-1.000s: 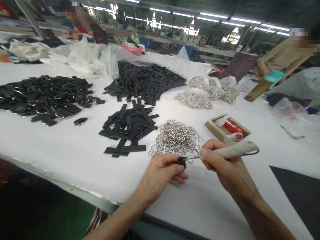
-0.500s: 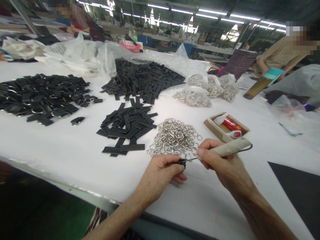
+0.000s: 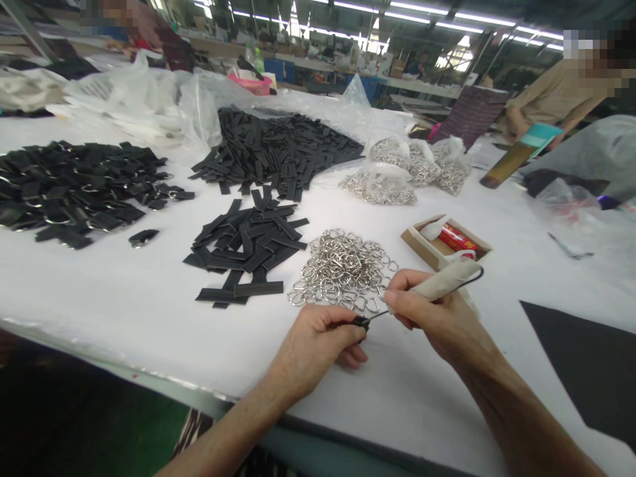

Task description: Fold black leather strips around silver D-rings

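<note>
Between the thumb and fingers of my left hand (image 3: 325,336) is pinched a small black strap piece (image 3: 362,322), mostly hidden by the fingertips. My right hand (image 3: 422,301) grips an awl-like tool (image 3: 442,279) with a thick beige-wrapped handle and a thin metal shaft. The shaft points left, its tip at the strap piece; whether it goes inside cannot be seen. Just beyond my hands lies a heap of silver D-rings (image 3: 345,265). Left of it is a small pile of flat black strap pieces (image 3: 248,242).
A larger pile of black straps (image 3: 283,149) lies behind. At left is a heap of straps with rings (image 3: 74,189). Bagged rings (image 3: 380,183), an open cardboard box (image 3: 422,248) with a red tube (image 3: 457,238), and a black sheet (image 3: 586,364) are rightward. A person (image 3: 551,99) stands beyond.
The view has shifted slightly, so the piles appear a little further left and higher. Both hands keep their grips, and the tool's tip stays at the strap piece.
</note>
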`<action>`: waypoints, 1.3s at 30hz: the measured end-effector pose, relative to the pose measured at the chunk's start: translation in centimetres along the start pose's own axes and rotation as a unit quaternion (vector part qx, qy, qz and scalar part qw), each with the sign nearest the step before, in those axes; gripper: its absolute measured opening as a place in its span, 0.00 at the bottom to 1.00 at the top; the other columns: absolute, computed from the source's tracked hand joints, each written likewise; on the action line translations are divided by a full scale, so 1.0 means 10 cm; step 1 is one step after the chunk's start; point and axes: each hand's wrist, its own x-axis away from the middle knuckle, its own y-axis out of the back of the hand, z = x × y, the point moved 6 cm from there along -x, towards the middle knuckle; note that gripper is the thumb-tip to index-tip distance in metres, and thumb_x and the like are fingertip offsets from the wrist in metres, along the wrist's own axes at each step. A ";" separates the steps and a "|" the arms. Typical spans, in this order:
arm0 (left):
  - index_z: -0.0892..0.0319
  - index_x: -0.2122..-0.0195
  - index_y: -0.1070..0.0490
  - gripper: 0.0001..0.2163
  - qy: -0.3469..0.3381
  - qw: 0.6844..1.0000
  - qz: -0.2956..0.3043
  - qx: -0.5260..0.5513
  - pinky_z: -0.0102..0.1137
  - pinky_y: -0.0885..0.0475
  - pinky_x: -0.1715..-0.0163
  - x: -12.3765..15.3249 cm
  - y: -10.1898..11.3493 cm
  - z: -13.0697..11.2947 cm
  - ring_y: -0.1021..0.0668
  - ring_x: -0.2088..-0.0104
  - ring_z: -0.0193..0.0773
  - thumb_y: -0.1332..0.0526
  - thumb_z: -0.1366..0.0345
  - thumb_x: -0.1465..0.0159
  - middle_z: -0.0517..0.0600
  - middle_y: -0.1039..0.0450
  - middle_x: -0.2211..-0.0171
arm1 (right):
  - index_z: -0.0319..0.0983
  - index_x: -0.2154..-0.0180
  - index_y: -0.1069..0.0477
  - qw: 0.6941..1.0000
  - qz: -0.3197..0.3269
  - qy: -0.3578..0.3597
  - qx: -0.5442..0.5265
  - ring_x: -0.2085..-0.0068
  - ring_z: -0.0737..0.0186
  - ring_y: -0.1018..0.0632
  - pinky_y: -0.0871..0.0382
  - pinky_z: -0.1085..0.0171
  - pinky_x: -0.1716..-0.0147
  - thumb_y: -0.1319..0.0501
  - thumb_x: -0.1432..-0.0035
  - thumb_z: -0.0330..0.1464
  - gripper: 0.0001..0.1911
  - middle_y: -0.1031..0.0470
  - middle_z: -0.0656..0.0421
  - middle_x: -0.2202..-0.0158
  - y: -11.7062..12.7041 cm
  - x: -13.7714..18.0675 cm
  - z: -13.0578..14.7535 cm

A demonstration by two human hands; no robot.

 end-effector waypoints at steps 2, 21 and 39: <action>0.64 0.74 0.25 0.05 -0.003 1.000 0.003 -0.002 0.26 0.28 0.74 0.01 -0.01 -0.01 0.24 0.79 0.34 0.40 0.69 0.44 0.50 0.25 0.82 | 0.39 0.81 0.37 1.000 0.001 0.002 -0.001 0.81 0.69 0.40 0.49 0.68 0.81 0.41 0.49 0.36 0.13 0.40 0.65 0.85 -0.01 0.00 0.01; 0.64 0.77 0.27 0.07 -0.016 0.999 -0.010 0.051 0.25 0.31 0.82 0.01 0.05 -0.02 0.27 0.85 0.33 0.39 0.65 0.46 0.48 0.30 0.86 | 0.40 0.71 0.30 0.988 -0.118 0.045 -0.092 0.80 0.68 0.39 0.50 0.67 0.83 0.37 0.47 0.41 0.11 0.32 0.62 0.79 0.18 0.11 0.02; 0.64 0.77 0.27 0.07 -0.152 0.982 -0.089 0.072 0.25 0.34 0.83 0.03 0.18 -0.12 0.32 0.84 0.31 0.38 0.66 0.45 0.45 0.34 0.85 | 0.42 0.65 0.35 0.991 -0.061 0.119 -0.005 0.72 0.64 0.30 0.37 0.68 0.74 0.43 0.40 0.33 0.02 0.32 0.62 0.72 -0.36 0.18 -0.04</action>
